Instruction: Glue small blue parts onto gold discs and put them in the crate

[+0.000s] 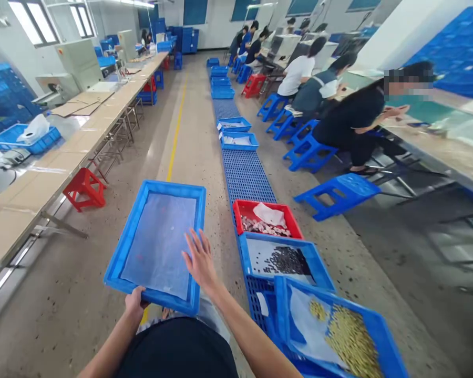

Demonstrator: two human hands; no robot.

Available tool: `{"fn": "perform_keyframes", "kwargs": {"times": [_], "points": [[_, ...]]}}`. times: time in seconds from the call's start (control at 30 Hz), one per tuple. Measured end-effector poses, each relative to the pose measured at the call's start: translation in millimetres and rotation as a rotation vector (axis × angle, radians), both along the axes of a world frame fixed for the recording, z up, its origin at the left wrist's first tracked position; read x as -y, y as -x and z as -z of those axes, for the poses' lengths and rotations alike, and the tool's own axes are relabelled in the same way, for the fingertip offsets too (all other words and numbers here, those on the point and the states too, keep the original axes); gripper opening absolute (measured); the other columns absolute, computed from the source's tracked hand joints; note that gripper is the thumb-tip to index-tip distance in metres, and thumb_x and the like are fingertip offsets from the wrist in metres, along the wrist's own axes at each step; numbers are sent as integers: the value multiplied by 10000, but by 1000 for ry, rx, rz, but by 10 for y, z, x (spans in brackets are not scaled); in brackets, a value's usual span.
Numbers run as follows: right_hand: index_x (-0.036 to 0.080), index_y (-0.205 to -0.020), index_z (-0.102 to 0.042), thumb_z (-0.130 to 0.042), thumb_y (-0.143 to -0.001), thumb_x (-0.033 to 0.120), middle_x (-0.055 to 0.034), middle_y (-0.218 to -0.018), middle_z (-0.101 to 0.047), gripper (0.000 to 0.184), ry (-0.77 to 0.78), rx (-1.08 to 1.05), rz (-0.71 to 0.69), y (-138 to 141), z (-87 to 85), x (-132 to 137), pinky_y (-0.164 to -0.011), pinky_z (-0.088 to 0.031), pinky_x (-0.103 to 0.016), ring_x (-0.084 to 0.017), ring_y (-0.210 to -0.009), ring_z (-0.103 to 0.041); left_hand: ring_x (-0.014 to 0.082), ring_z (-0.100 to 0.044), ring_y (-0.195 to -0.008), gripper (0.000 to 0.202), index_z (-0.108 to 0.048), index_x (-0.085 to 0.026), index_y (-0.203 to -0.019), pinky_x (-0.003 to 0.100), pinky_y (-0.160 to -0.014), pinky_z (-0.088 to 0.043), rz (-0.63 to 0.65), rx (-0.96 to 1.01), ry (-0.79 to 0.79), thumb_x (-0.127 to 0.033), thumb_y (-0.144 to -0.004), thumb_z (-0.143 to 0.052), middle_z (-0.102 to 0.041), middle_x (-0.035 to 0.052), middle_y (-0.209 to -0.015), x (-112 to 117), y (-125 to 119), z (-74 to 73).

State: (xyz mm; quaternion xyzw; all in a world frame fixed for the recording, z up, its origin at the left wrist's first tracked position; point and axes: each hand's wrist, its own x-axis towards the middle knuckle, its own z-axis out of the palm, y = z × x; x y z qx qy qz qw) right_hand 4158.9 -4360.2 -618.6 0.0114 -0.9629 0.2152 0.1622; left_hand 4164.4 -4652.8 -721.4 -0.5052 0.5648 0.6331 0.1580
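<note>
I hold a shallow blue plastic tray (131, 231) in front of me, above the floor; a sheet of clear plastic film lines it. My left hand (135, 302) grips the tray's near rim, fingers curled over the edge. Fingers stretched out and apart, my right hand (199, 258) lies open on the tray's right rim and the film. To my right, a blue tray of small dark parts (284, 260) and a blue tray of yellow parts (349, 338) sit on a blue floor pallet (244, 176).
A red tray (266, 218) with white paper and small parts lies further along the pallet row. Long workbenches (63, 152) and a red stool (84, 188) stand left. Several seated people (355, 123) work on blue stools (337, 193) at tables on the right.
</note>
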Motion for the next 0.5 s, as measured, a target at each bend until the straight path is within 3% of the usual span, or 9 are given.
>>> {"fn": "perform_keyframes", "kwargs": {"times": [0.07, 0.13, 0.2, 0.27, 0.37, 0.5], "points": [[330, -1839, -310, -485, -1181, 395, -68, -1919, -338, 684, 97, -57, 127, 174, 183, -455, -1459, -267, -666, -356, -1828, -164, 245, -784, -1075, 362, -715, -158, -1406, 423, -905, -712, -6, 37, -15, -367, -1119, -782, -759, 115, -1322, -205, 703, 58], [293, -1819, -349, -532, -1153, 536, -115, -1882, -404, 732, 276, -13, 269, 445, 517, -882, -1444, -303, -684, -379, -1798, -265, 235, -785, -1049, 353, -714, -157, -1403, 404, -880, -712, -13, 69, -30, -358, -1120, -780, -761, 110, -1305, -463, 1431, 151], [261, -1821, -325, -582, -1078, 705, -169, -1856, -434, 903, 541, 126, 409, 891, 854, -1229, -1407, -380, -677, -407, -1725, -422, 225, -784, -1021, 340, -714, -155, -1394, 387, -855, -712, -16, 86, -32, -348, -1122, -779, -764, 105, -1282, -757, 2174, 221], [240, -1829, -281, -610, -998, 814, -210, -1856, -421, 1062, 809, 287, 494, 1538, 1071, -1452, -1353, -468, -637, -419, -1633, -554, 219, -784, -1005, 331, -716, -153, -1386, 377, -841, -711, -9, 93, -25, -343, -1121, -780, -766, 101, -1267, -1063, 2915, 211], [229, -1811, -320, -601, -973, 837, -213, -1806, -502, 1073, 1014, 383, 487, 2808, 1068, -1574, -1256, -571, -531, -376, -1508, -684, 206, -783, -965, 311, -722, -150, -1363, 355, -811, -707, 31, 92, 2, -340, -1123, -779, -771, 88, -1228, -1493, 3991, -5], [203, -1696, -528, -715, -922, 702, -199, -1651, -676, 940, 963, 333, 474, 4651, 703, -1741, -1198, -607, -519, -391, -1454, -716, 198, -778, -923, 288, -732, -145, -1323, 336, -783, -697, 108, 91, 40, -346, -1122, -781, -771, 71, -1172, -1946, 5313, -477]]}}
